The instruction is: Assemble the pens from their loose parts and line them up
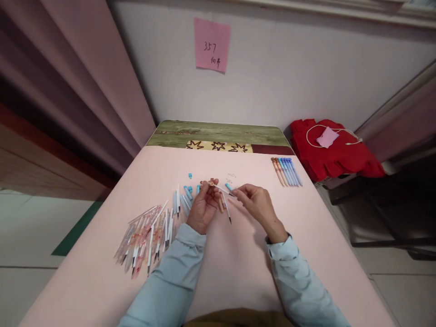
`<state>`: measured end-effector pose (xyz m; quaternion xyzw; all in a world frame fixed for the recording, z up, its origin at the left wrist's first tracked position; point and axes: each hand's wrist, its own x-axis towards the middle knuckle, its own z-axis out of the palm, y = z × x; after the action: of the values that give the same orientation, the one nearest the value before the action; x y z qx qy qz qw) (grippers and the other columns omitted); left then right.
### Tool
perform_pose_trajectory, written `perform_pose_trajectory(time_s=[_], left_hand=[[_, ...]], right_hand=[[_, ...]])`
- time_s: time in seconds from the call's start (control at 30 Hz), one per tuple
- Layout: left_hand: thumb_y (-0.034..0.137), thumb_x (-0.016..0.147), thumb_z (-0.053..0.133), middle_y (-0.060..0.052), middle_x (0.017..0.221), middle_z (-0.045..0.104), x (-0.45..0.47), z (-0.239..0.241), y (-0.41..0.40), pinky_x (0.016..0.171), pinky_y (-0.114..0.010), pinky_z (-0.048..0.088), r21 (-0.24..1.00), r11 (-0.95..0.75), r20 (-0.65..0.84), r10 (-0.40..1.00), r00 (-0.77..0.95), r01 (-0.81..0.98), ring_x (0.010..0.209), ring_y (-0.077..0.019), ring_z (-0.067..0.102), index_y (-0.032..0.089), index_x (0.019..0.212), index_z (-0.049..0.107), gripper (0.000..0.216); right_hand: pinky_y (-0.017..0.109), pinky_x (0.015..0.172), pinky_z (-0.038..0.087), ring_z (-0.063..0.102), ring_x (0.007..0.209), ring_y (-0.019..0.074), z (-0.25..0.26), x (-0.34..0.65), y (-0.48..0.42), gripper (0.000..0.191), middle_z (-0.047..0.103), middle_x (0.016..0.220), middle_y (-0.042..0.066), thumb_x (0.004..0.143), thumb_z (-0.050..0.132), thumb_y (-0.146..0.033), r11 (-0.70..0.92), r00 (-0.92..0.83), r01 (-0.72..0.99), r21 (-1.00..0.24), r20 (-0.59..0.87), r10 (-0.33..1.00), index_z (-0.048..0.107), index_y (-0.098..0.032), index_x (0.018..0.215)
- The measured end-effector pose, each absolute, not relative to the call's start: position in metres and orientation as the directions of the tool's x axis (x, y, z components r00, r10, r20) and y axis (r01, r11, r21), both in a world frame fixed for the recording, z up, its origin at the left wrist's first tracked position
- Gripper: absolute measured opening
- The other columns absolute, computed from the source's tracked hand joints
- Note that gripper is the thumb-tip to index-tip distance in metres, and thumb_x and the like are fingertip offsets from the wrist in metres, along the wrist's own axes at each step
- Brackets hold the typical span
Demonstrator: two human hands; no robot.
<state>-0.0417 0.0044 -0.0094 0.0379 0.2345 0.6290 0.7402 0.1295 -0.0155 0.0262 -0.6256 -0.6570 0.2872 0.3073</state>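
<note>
My left hand (204, 205) is closed around an orange-brown pen barrel (211, 183), held just above the pink table (238, 254). My right hand (255, 203) pinches a thin white pen refill (223, 189) whose end meets that barrel. Beneath the hands lie another refill with a dark tip (227, 213) and an orange pen part (221, 203). Blue caps (188, 192) lie just left of my left hand. A heap of loose pen barrels and refills (150, 234) spreads at the left.
A row of several assembled pens (286, 171), brown and blue, lies at the table's far right. A red cushion (332, 150) with a white cable and pink note sits beside the table. A pink paper (211, 44) hangs on the wall.
</note>
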Motion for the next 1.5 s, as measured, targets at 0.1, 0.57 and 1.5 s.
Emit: perform_pose_trajectory(time_s=[0.1,0.57,1.5], left_hand=[[0.022,0.098,0.051,-0.009,0.094,0.071,-0.042,-0.008,0.005,0.057,-0.016,0.053,0.356,0.18,-0.299,0.952,0.071,-0.917,0.064,-0.0063,0.06,0.01,0.084,0.066,0.024],[0.024,0.096,0.053,-0.009,0.096,0.07,-0.043,-0.011,0.005,0.058,-0.017,0.052,0.39,0.159,-0.276,0.96,0.05,-0.907,0.065,-0.0063,0.059,0.011,0.082,0.065,0.023],[0.024,0.095,0.056,-0.008,0.097,0.07,-0.043,-0.011,0.005,0.059,-0.017,0.052,0.408,0.154,-0.285,0.958,0.034,-0.9,0.065,-0.0061,0.06,0.012,0.082,0.064,0.02]], right_hand=[[0.025,0.055,0.031,0.058,0.063,0.0155,0.028,0.138,-0.014,0.024,0.068,0.067,0.0,0.078,0.07,-0.046,-0.002,-0.04,0.861,-0.508,-0.072,0.997,0.069,-0.024,0.07],[0.023,0.053,0.033,0.053,0.056,0.0121,0.038,0.175,-0.012,0.015,0.064,0.063,-0.001,0.075,0.066,-0.035,0.018,-0.199,0.706,-0.708,-0.175,0.964,0.067,-0.02,0.074],[0.021,0.049,0.035,0.053,0.053,0.0113,0.036,0.175,-0.015,0.014,0.065,0.061,-0.002,0.075,0.068,-0.032,0.005,-0.32,0.527,-0.85,-0.193,0.928,0.068,-0.018,0.075]])
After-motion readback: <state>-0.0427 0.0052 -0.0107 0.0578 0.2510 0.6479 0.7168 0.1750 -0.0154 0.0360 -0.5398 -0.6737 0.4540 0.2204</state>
